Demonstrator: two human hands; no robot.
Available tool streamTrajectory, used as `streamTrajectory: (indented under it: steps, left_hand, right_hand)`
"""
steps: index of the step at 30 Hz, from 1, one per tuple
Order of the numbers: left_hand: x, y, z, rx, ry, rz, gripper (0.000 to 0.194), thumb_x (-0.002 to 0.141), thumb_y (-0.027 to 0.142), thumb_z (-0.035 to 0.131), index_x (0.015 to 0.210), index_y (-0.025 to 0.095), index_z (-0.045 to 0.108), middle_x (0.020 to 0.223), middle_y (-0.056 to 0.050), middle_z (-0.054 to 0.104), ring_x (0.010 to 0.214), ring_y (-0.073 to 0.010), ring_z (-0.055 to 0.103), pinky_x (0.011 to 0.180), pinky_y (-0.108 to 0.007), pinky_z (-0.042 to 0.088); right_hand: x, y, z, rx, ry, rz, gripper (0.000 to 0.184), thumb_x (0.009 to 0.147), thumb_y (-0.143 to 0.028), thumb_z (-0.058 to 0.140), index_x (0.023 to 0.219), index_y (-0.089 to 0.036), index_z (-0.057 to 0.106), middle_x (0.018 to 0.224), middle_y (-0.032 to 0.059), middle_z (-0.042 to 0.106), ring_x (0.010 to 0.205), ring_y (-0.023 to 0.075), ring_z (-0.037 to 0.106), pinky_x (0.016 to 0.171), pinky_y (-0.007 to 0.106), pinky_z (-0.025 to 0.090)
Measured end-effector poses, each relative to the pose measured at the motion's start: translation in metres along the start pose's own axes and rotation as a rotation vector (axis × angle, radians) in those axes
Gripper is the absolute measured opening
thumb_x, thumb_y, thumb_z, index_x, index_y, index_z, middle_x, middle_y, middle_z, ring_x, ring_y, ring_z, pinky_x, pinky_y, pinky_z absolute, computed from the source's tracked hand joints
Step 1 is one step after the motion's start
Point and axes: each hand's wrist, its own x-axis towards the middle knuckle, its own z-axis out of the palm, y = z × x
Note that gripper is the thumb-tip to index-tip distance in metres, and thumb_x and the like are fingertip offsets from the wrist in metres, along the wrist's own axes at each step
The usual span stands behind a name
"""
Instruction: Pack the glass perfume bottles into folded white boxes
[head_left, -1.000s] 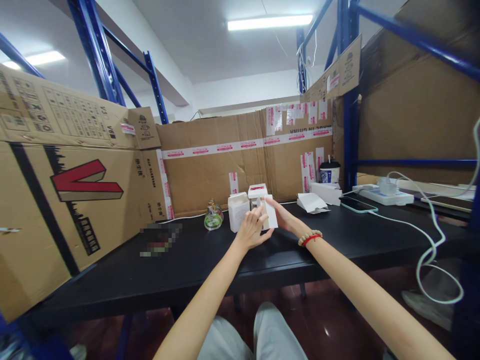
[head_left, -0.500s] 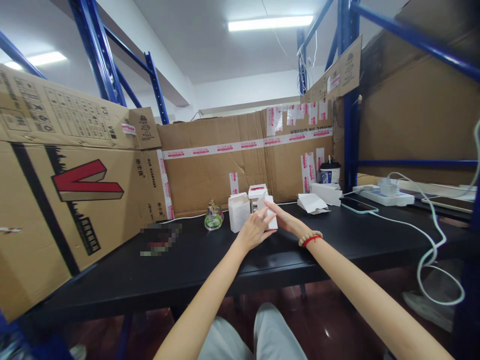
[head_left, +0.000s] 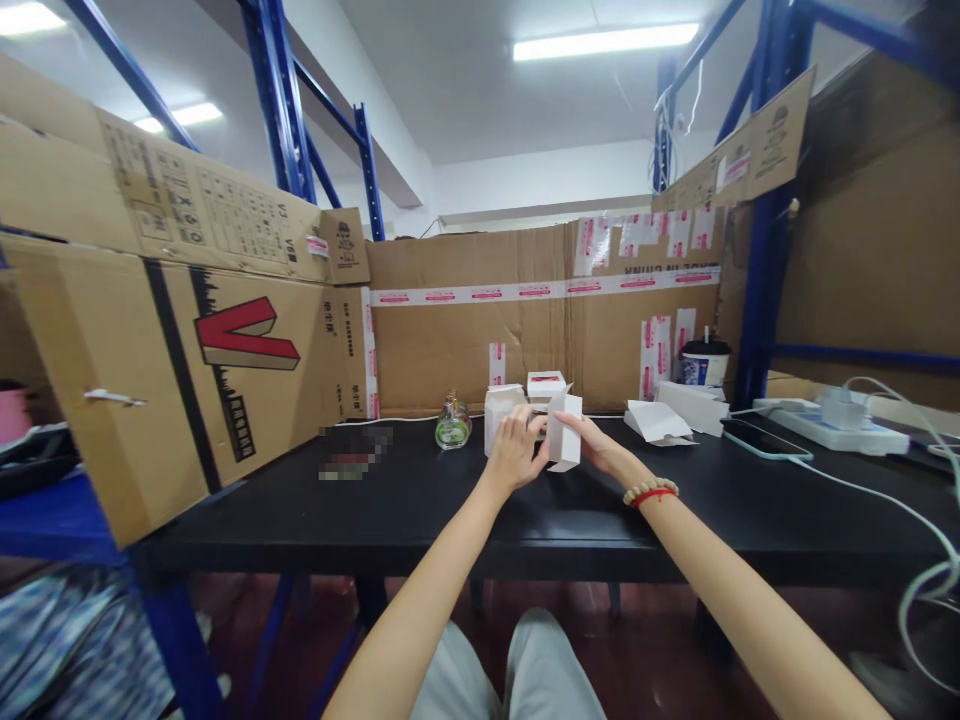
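A small white carton [head_left: 568, 442] stands tilted in front of me, its loose flaps up at the top. My right hand [head_left: 600, 446] grips it from the right side. My left hand [head_left: 513, 448] is closed at its left edge, thumb against the carton and fingers curled; something greyish shows by the fingertips, too small to make out. Just behind my left hand is another white box [head_left: 495, 412], with its top flaps raised. Farther back sits a white box with a red mark [head_left: 545, 383]. To the left, small glass bottles [head_left: 452, 430] with green labels stand together.
Cardboard panels [head_left: 465, 350] wall the black table [head_left: 420, 500] at back and left. On the right are folded white cartons [head_left: 660, 422], a lidded cup [head_left: 706, 362], a phone [head_left: 765, 438] and a white power strip [head_left: 832, 428] with cables. Blue rack posts [head_left: 765, 240] rise beside them.
My view has swung left. The carton has turned, so two of its sides show. My left fingers have drawn back from its face to its left edge, while my right hand keeps its grip.
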Motion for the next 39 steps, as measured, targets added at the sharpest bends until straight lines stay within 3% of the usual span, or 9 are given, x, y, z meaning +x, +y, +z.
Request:
streamTrajectory:
  steps: [6, 13, 18, 25, 28, 33, 39]
  left_hand:
    - [-0.003, -0.014, 0.004, 0.109, 0.154, -0.363, 0.042, 0.089, 0.035, 0.034, 0.127, 0.016, 0.034, 0.127, -0.019, 0.042, 0.121, -0.0279, 0.04, 0.092, -0.045, 0.039]
    - [-0.011, -0.025, 0.02, 0.142, 0.121, -0.5, 0.049, 0.089, 0.042, 0.035, 0.131, 0.018, 0.027, 0.134, -0.022, 0.031, 0.115, -0.0303, 0.047, 0.086, -0.046, 0.044]
    - [-0.014, -0.031, 0.024, 0.054, 0.127, -0.435, 0.045, 0.09, 0.038, 0.033, 0.13, 0.019, 0.023, 0.13, -0.019, 0.033, 0.109, -0.0258, 0.053, 0.084, -0.04, 0.048]
    - [-0.006, -0.022, 0.012, 0.01, 0.087, -0.29, 0.039, 0.089, 0.033, 0.04, 0.123, 0.018, 0.029, 0.124, -0.016, 0.041, 0.106, -0.0228, 0.056, 0.081, -0.036, 0.051]
    - [-0.004, -0.017, 0.007, -0.027, 0.014, -0.223, 0.036, 0.088, 0.029, 0.041, 0.121, 0.018, 0.032, 0.121, -0.013, 0.047, 0.101, -0.0202, 0.059, 0.078, -0.031, 0.052]
    - [-0.002, -0.013, 0.003, -0.046, -0.17, -0.112, 0.04, 0.084, 0.025, 0.046, 0.122, 0.018, 0.036, 0.111, -0.008, 0.059, 0.093, -0.0187, 0.063, 0.074, -0.029, 0.052]
    - [0.0, -0.009, 0.001, 0.012, -0.26, -0.115, 0.038, 0.081, 0.021, 0.048, 0.119, 0.017, 0.042, 0.111, -0.007, 0.06, 0.099, -0.0183, 0.061, 0.074, -0.026, 0.052]
  right_hand:
    - [-0.007, -0.01, 0.005, 0.056, 0.01, 0.106, 0.036, 0.078, -0.042, 0.055, 0.102, -0.016, 0.059, 0.092, 0.0105, 0.068, 0.09, 0.0226, 0.064, 0.087, 0.039, 0.049]
    - [-0.009, -0.017, 0.006, 0.169, -0.015, 0.083, 0.056, 0.075, -0.061, 0.048, 0.106, -0.015, 0.056, 0.091, 0.0127, 0.068, 0.09, 0.0256, 0.065, 0.084, 0.04, 0.05]
    - [-0.01, -0.019, 0.004, 0.203, -0.026, 0.071, 0.055, 0.077, -0.061, 0.043, 0.104, -0.016, 0.057, 0.088, 0.0115, 0.069, 0.088, 0.0253, 0.065, 0.081, 0.039, 0.051]
    - [-0.012, -0.023, 0.002, 0.335, -0.044, 0.045, 0.051, 0.083, -0.058, 0.035, 0.105, -0.016, 0.056, 0.088, 0.0106, 0.07, 0.086, 0.0239, 0.066, 0.075, 0.039, 0.053]
    - [-0.012, -0.025, 0.002, 0.369, -0.066, 0.04, 0.05, 0.084, -0.058, 0.035, 0.104, -0.017, 0.055, 0.087, 0.0099, 0.069, 0.086, 0.0237, 0.065, 0.074, 0.039, 0.053]
    - [-0.011, -0.025, 0.001, 0.37, 0.003, 0.032, 0.037, 0.083, -0.053, 0.043, 0.093, -0.019, 0.056, 0.077, 0.0066, 0.069, 0.082, 0.022, 0.065, 0.068, 0.036, 0.055]
    - [-0.008, -0.024, -0.001, 0.374, 0.083, -0.041, 0.034, 0.078, -0.053, 0.051, 0.089, -0.021, 0.056, 0.075, 0.0042, 0.068, 0.078, 0.0216, 0.065, 0.065, 0.036, 0.056]
